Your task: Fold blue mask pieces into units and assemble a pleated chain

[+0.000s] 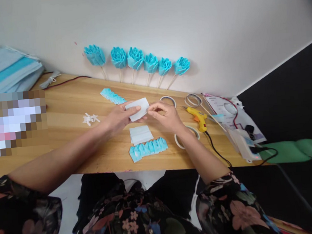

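Flowered shirt fills the bottom of the frame. At the centre, the left hand is clamped on a white sheet, thumb on top and fingers beneath. The right hand has thumb and finger close together at its right edge; whether they grip it, I cannot tell. To work the sheet neatly, I'd say press the left thumb flat and pinch lightly, so the edge doesn't crumple.

Just below lie a white stack and a blue strip; lowered wrists could crush them. The right forearm crosses over a tape roll, and the glue gun, right of centre, limits elbow room. Along the upper middle, 6 blue flowers lean on the wall. Scraps dot the tabletop left of centre.
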Demonstrator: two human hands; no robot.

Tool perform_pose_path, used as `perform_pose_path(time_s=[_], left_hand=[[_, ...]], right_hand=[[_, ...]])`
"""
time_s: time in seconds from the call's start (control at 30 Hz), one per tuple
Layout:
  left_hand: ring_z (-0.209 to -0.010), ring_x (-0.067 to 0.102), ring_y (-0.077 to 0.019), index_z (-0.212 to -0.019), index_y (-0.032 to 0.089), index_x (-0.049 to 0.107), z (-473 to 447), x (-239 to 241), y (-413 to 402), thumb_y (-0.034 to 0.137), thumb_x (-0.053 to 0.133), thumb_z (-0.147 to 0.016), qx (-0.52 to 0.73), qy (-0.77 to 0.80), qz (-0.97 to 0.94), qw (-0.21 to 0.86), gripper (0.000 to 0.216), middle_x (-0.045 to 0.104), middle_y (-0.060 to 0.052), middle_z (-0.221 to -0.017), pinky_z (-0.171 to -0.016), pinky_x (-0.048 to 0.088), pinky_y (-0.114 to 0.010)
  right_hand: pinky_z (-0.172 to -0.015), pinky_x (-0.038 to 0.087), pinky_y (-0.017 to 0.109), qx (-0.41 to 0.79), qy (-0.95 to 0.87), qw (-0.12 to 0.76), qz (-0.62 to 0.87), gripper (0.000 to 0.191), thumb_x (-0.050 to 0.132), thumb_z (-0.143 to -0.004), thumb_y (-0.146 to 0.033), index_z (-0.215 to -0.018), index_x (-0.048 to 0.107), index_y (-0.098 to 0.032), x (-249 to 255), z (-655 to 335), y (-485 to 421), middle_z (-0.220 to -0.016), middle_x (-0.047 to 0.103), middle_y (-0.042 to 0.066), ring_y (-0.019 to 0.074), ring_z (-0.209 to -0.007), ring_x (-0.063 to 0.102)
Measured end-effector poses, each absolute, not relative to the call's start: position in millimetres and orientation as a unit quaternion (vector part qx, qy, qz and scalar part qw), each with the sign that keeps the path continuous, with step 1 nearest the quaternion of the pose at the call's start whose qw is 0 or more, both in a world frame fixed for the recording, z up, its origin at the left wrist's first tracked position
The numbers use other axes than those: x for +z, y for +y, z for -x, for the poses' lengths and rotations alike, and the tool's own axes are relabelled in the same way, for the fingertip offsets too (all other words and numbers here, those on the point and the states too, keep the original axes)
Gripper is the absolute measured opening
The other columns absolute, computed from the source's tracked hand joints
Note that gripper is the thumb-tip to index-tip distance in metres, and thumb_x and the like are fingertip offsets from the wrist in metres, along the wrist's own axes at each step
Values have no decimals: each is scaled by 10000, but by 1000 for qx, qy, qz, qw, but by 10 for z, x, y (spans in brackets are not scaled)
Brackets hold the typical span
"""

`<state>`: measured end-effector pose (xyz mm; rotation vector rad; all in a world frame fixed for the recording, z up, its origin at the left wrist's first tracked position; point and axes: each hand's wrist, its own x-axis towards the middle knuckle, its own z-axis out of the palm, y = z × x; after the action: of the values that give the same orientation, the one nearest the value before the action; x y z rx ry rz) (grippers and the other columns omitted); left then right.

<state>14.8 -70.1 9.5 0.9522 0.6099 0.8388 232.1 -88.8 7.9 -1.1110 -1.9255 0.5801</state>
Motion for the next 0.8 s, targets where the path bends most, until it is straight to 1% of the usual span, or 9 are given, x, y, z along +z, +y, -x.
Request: perform_pose_path(time_s=[0.07,0.13,0.27,0.4,0.47,0.53,0.6,0.7,0.8], left_hand=[[-813,770,-180,-1147,108,693,-146,82,-725,150,795,-812,376,317,-428,758,353,789,-118,-1081,-805,610,-307],[-750,762,-166,-1136,115,686,-145,76,-752,99,785,-788,367,359,-427,745,362,797,-82,-984,-798,609,-310],[-708,745,-167,-1056,114,699,-141,93,-785,115,744,-804,356,388,-458,716,256,777,-47,-825,-777,600,-313],[-622,683,-136,-1036,122,720,-130,120,-791,141,729,-809,358,381,-495,694,227,747,-26,-747,-650,537,-261],[-612,676,-138,-1054,110,720,-126,123,-793,154,723,-820,354,375,-509,689,238,742,-31,-734,-633,524,-261],[-641,701,-155,-1087,99,710,-125,117,-793,165,725,-826,344,370,-516,692,269,751,-42,-750,-656,548,-276],[-679,728,-167,-1112,93,696,-125,109,-792,169,727,-832,333,369,-521,694,292,766,-51,-769,-695,582,-291],[-695,741,-164,-1116,87,690,-125,110,-792,167,721,-850,325,373,-532,687,279,779,-56,-777,-718,606,-293],[-687,740,-158,-1166,77,683,-126,132,-802,148,714,-861,326,379,-541,677,315,776,-47,-766,-708,607,-284]], right_hand=[[-812,560,353,231,-757,412,451,86,681,-913,-331,-915,738,-266,49,-2297,-932,-952,761,14,187,-907,688],[-798,563,352,237,-750,414,458,91,685,-905,-332,-893,739,-260,29,-2270,-982,-925,763,16,187,-886,690],[-818,572,358,262,-732,417,470,109,689,-899,-356,-923,738,-262,13,-2254,-1048,-966,778,12,184,-892,702],[-824,577,356,294,-731,408,461,185,747,-846,-343,-1019,734,-280,1,-2288,-1061,-1069,782,-3,158,-824,699],[-822,576,356,301,-731,407,457,149,740,-849,-328,-990,740,-280,-4,-2297,-1063,-1039,783,-5,159,-824,700],[-824,576,358,306,-726,412,458,94,718,-868,-339,-931,741,-273,-8,-2291,-1067,-987,782,0,175,-876,710],[-820,574,360,315,-716,416,464,109,707,-882,-374,-894,736,-269,-15,-2277,-1075,-960,781,4,186,-908,715],[-784,565,352,331,-701,416,475,150,709,-886,-417,-884,725,-268,-25,-2252,-1091,-953,779,1,181,-863,716],[-742,554,332,340,-688,420,484,147,714,-878,-406,-877,715,-259,-24,-2228,-1107,-933,772,-2,167,-804,708]])
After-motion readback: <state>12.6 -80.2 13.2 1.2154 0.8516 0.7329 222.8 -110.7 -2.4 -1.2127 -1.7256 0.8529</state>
